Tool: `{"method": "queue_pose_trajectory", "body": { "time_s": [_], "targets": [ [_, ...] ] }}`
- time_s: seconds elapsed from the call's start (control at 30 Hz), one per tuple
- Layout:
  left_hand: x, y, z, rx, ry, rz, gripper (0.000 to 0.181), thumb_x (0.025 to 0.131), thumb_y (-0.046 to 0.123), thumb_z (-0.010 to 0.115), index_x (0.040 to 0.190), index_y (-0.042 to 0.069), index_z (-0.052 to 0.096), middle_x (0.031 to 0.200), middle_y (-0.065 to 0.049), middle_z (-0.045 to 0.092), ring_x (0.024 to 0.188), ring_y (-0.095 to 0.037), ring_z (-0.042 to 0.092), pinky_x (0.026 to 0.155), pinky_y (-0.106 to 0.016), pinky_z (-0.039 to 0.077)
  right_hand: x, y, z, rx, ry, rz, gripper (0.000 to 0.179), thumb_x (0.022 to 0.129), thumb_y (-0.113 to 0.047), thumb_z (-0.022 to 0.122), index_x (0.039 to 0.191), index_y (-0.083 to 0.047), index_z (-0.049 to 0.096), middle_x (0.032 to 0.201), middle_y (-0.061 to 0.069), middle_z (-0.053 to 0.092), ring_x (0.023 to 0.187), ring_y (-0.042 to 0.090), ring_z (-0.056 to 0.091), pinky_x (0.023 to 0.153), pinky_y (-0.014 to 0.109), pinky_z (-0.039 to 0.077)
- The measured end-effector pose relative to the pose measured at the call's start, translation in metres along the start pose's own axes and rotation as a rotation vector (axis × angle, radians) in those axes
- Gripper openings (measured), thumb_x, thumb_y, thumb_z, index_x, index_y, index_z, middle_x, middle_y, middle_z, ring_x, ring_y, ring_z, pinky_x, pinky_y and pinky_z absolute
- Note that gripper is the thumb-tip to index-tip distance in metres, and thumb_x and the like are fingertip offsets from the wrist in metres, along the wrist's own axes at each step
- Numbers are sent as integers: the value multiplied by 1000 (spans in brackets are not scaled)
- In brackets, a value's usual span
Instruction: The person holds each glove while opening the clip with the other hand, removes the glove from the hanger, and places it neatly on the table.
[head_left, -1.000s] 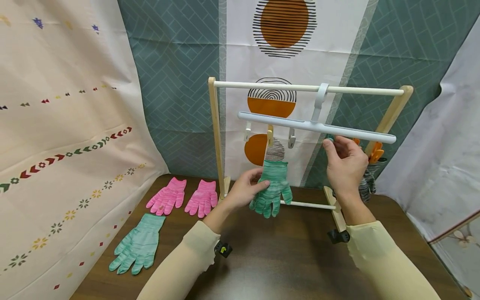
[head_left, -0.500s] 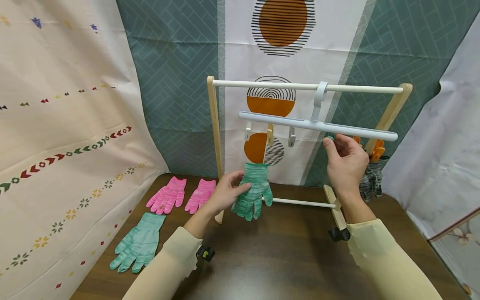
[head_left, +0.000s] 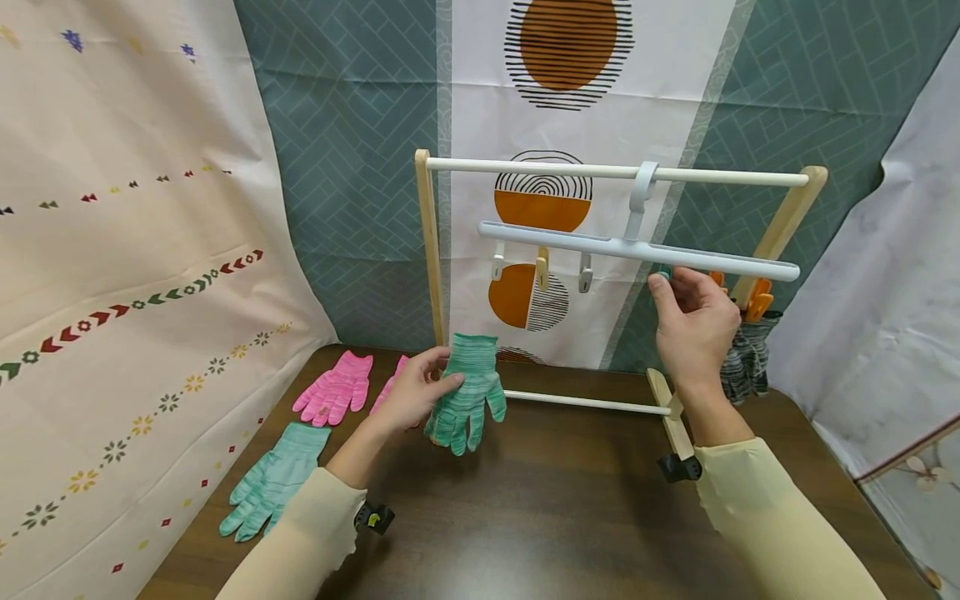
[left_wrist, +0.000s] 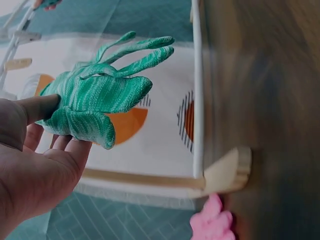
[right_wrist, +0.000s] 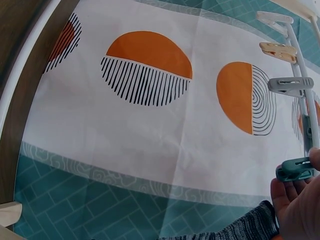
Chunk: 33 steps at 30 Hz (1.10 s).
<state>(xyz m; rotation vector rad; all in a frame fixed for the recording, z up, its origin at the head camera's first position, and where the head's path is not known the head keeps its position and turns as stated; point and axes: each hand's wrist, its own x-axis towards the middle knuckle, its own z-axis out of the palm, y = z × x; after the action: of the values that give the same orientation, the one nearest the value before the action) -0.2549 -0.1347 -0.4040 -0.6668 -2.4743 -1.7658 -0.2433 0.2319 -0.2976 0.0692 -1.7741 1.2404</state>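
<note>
My left hand (head_left: 412,392) holds a green striped knit glove (head_left: 474,379) between thumb and fingers, above the table at the left end of the rack. The glove's cuff points up and its fingers hang down. At the hanger (head_left: 570,242), my right hand (head_left: 697,325) pinches a green clothespin (right_wrist: 295,170) under the bar's right half. Most of that clothespin is hidden in the head view. A white clothespin (head_left: 498,261), a beige clothespin (head_left: 542,268) and a grey clothespin (head_left: 585,273) hang along the bar's left half.
The hanger hooks over the top rail (head_left: 510,168) of a wooden rack. Orange clothespins (head_left: 759,300) and dark mottled gloves (head_left: 744,367) hang at the right. Left on the table lie pink gloves (head_left: 337,387) and another green glove (head_left: 273,483), partly covered by the left arm.
My left hand has carried the green glove leftward and slightly down, away from the hanger. The right hand stays at the clothespin, almost unmoved.
</note>
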Motion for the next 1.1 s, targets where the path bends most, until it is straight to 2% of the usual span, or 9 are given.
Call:
{"method": "queue_pose_trajectory", "body": {
  "time_s": [0.13, 0.27, 0.5, 0.63, 0.83, 0.9, 1.1],
  "targets": [
    [-10, -9, -13, 10, -2, -28, 44, 104, 11, 69, 145, -2, 58, 123, -19, 69, 107, -30, 68, 85, -33, 59, 1, 0, 1, 0, 1, 1, 34, 98, -22, 80, 122, 1, 77, 109, 15, 78, 89, 0, 69, 80, 14, 54],
    [-20, -17, -25, 57, 16, -59, 45, 104, 13, 71, 145, -1, 59, 119, -18, 68, 110, -31, 64, 86, -34, 56, 1, 0, 0, -4, 2, -4, 33, 98, -22, 80, 122, 2, 76, 109, 16, 78, 89, 0, 69, 79, 14, 54],
    [-43, -25, -41, 101, 39, -178, 53, 103, 16, 72, 149, -3, 53, 124, -19, 62, 120, -34, 55, 92, -43, 49, 1, 1, 0, -7, 0, -1, 34, 98, -22, 81, 122, 1, 76, 110, 16, 78, 89, 0, 69, 80, 14, 54],
    [-55, -31, -49, 99, 22, -231, 58, 104, 15, 71, 152, -6, 47, 129, -22, 58, 123, -37, 51, 93, -46, 49, -1, -1, 0, 1, -6, 1, 35, 98, -21, 81, 123, 3, 76, 110, 15, 78, 89, -2, 68, 80, 14, 53],
    [-72, -43, -60, 105, -3, -285, 58, 103, 15, 72, 152, -5, 49, 124, -18, 57, 119, -35, 51, 90, -43, 48, -1, 0, 0, -1, -6, 2, 35, 98, -19, 80, 123, 5, 75, 111, 16, 77, 89, -2, 68, 80, 14, 53],
    [-77, -45, -62, 103, -11, -308, 59, 102, 15, 73, 152, -5, 49, 126, -18, 57, 119, -36, 52, 92, -44, 49, -1, 0, -1, 3, -8, -2, 36, 98, -21, 80, 122, 4, 75, 111, 17, 77, 90, -2, 69, 81, 14, 54],
    [-91, -55, -63, 105, -28, -345, 61, 103, 14, 72, 155, -5, 46, 147, -27, 52, 140, -49, 46, 107, -58, 47, 0, 1, -1, -4, -6, -2, 34, 98, -22, 80, 123, 1, 76, 111, 16, 78, 90, -1, 70, 81, 14, 54]
  ]
}}
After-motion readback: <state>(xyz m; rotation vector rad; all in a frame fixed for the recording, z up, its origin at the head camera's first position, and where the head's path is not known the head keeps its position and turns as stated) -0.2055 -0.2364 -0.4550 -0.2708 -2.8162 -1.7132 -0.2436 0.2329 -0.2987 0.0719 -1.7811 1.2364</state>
